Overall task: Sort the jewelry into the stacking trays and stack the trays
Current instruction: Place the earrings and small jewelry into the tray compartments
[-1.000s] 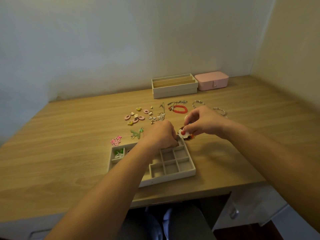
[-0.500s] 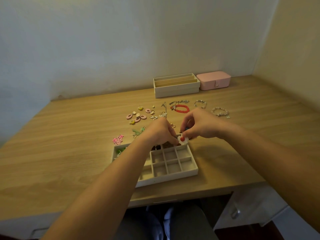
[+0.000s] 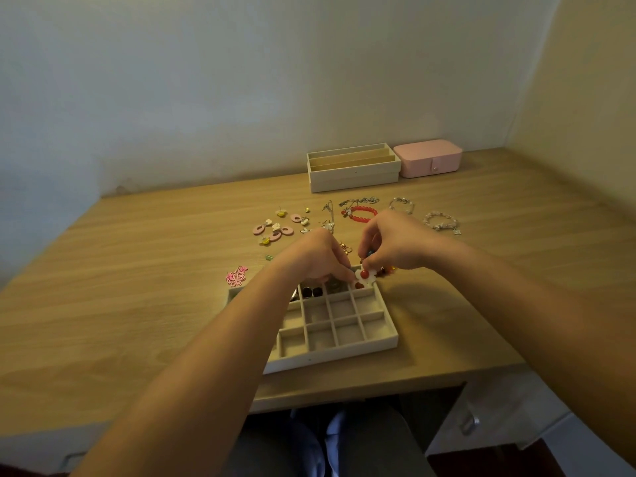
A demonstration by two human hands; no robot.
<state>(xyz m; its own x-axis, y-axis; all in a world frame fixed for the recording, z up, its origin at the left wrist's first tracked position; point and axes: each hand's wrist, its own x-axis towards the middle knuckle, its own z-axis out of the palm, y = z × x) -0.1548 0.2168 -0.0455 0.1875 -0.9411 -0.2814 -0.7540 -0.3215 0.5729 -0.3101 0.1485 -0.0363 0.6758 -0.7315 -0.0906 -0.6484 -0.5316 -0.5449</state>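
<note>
The left hand (image 3: 315, 259) and the right hand (image 3: 395, 242) are hovering together over the far right corner of the compartment tray (image 3: 330, 361); both, fingers curled, are pinching the white flower earring (image 3: 364, 275); a red bracelet (image 3: 363, 215) is lying on the desk (image 3: 137, 270) beyond.

Divided tray (image 3: 330, 360) nearest me on the desk (image 3: 137, 287), loose jewelry (image 3: 275, 230) behind it, stacked trays (image 3: 354, 180) farther back, case (image 3: 426, 160) on their right

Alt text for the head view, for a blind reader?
The left hand and right hand hold a white flower earring at the divided tray's far right corner; bracelets, loose earrings, stacked trays and a pink case lie beyond.
</note>
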